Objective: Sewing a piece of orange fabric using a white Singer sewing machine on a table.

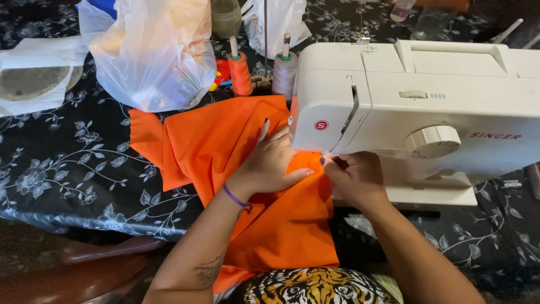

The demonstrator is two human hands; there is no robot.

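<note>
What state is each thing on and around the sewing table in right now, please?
Orange fabric: spread flat, partly folded, fed under the machine head.
Sewing machine: upright on the table, fabric under it.
Left hand: flat, pressing the fabric.
Right hand: curled, pinching the fabric by the needle area.
Orange thread spool: standing upright.
Grey thread spool: standing upright.
Plastic bag: filled, slumped on the table.
</note>
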